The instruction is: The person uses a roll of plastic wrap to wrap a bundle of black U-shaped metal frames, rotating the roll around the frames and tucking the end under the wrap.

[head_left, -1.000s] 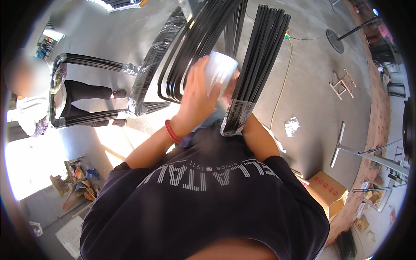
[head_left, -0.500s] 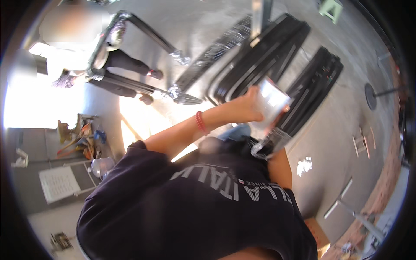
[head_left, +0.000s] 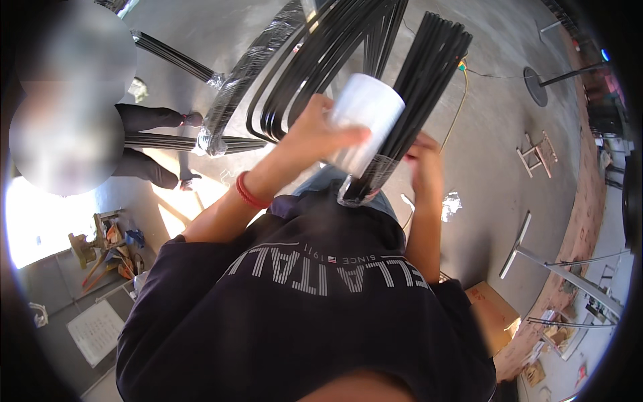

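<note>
White stretch-film roll (head_left: 365,114) had swung back up from 0.5 s before, again over the bundle of thin black metal rods (head_left: 415,94); wrapping looked ongoing at the bundle's near end. Left hand (head_left: 321,134) gripped the roll. Right hand (head_left: 422,164) closed on clear film at the bundle end (head_left: 365,187). Brown cardboard box (head_left: 492,311) on the concrete floor (head_left: 495,134), contents not visible.

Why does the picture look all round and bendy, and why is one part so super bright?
Head view: the fisheye lens bends straight things near the rim, like the black rods, and leaves black corners. Sunlight glares white at the left edge and on the floor. The left hand on the white film roll looks slightly motion-blurred; the right hand sits in shade.
</note>
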`<state>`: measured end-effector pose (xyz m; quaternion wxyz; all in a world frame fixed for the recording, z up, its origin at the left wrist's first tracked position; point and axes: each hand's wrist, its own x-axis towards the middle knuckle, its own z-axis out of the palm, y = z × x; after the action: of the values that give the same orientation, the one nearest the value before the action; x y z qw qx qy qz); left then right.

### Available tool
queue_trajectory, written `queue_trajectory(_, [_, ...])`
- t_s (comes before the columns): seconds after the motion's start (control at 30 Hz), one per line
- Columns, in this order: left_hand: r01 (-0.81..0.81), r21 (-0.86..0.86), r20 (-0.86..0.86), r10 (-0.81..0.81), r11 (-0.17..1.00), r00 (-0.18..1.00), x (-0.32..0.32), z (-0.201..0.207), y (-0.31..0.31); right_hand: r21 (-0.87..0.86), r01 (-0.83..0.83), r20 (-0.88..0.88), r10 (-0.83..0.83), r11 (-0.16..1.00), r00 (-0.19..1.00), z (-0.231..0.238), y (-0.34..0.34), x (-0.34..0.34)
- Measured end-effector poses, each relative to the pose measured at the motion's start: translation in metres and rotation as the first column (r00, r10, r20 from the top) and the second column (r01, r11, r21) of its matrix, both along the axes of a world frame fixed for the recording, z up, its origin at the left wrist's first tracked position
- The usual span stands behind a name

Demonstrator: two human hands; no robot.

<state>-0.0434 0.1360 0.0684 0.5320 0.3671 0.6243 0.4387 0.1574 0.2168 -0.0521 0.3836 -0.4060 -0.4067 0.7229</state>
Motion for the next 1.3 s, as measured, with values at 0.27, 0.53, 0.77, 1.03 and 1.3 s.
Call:
queue_trajectory(0.27, [0.406,0.202,-0.635,-0.196,0.891,0.747,0.051,0.024,0.004,-0.009,0.214,-0.016,-0.215,0.977,0.977,0.111,-0.046,-0.006])
queue_trajectory(0.53, [0.463,0.235,0.867,-0.4,0.854,0.298,0.057,-0.075,0.16,0.129,0.058,0.06,-0.067,0.99,0.996,0.124,-0.041,-0.011])
queue_trajectory(0.77, [0.42,0.206,0.979,-0.192,0.884,-0.076,0.084,-0.072,0.178,0.272,-0.027,0.376,-0.081,0.962,0.923,0.16,-0.014,0.019])
queue_trajectory(1.03, [0.543,0.202,0.979,-0.161,0.815,-0.123,0.085,-0.079,0.184,-0.179,-0.058,0.018,0.062,0.982,0.998,-0.04,0.037,0.035])
queue_trajectory(1.3, [0.378,0.486,-0.757,0.164,0.788,0.633,-0.008,-0.059,0.139,-0.025,-0.207,-0.244,0.195,0.978,0.95,-0.02,0.049,-0.063])
